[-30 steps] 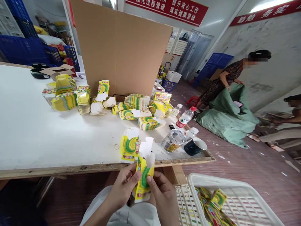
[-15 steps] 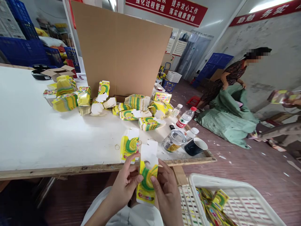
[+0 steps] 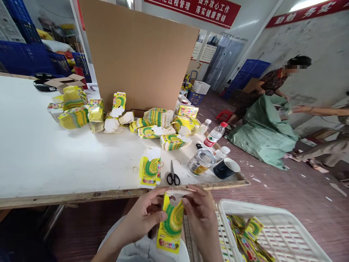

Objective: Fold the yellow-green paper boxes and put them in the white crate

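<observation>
I see my left hand [image 3: 143, 218] and right hand [image 3: 200, 214] both closed on a glossy yellow-green card carton [image 3: 170, 227], upright over my lap, fingers pinching its white top flap. Ahead, the smooth white table [image 3: 40, 160] with its rough wooden edge carries scissors [image 3: 173, 176] and flat carton stacks [image 3: 158, 117] before a cardboard sheet [image 3: 139, 54].
</observation>
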The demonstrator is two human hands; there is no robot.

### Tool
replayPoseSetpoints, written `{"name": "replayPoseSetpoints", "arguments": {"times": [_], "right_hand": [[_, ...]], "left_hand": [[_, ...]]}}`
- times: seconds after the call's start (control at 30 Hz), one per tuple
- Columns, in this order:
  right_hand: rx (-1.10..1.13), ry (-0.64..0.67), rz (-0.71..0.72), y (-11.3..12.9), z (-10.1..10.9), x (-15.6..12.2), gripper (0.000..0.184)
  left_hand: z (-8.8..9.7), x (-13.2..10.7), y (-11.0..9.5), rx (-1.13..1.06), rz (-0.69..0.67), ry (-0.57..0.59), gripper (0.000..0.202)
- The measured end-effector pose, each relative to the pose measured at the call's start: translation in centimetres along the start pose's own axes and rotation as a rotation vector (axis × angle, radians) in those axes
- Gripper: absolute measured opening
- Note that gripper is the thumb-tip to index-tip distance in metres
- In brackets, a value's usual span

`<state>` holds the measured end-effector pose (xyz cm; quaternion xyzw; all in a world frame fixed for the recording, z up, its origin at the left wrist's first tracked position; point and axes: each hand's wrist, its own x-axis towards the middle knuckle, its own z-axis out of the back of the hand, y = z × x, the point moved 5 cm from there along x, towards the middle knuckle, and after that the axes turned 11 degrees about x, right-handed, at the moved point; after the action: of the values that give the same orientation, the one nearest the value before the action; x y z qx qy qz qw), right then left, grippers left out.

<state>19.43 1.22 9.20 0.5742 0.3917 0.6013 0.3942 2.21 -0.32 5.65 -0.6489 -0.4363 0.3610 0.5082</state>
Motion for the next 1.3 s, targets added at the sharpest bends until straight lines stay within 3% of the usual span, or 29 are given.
{"name": "replayPoseSetpoints", "arguments": {"times": [0.1,0.27,0.33,0.6,0.93,1.1,1.3], "right_hand": [[-0.028,0.062,0.003,0.3,0.3,-0.1,0.025],[-0.089,0.107,-0.292,-1.2,0.0,-0.5,0.038],[-0.136,0.098,-0.329,-1.7,-0.4,-0.5,0.038],[-0.287,0.126,-0.287,-2.1,-1.4,-0.6,0.034],[-0.433,0.125,-0.234,-2.2,-1.1,-0.2,0.034],[-0.388,0.196,-0.267,-2.2,-1.5,-0.3,0.036],[-0.294,0.159,-0.296,-2.1,-1.0,-0.3,0.033]], "left_hand": [[0.1,0.3,-0.3,0.061,-0.023,-0.058,0.046],[-0.1,0.4,0.0,0.135,-0.031,-0.094,0.046],[-0.2,0.3,-0.1,0.13,-0.056,-0.069,0.047],[-0.4,0.5,-0.3,0.052,0.01,-0.097,0.052],[-0.3,0.7,0.1,0.023,0.06,-0.141,0.05],[-0.3,0.7,0.0,0.061,0.065,-0.164,0.05],[-0.5,0.7,-0.5,0.108,0.04,-0.141,0.049]]}}
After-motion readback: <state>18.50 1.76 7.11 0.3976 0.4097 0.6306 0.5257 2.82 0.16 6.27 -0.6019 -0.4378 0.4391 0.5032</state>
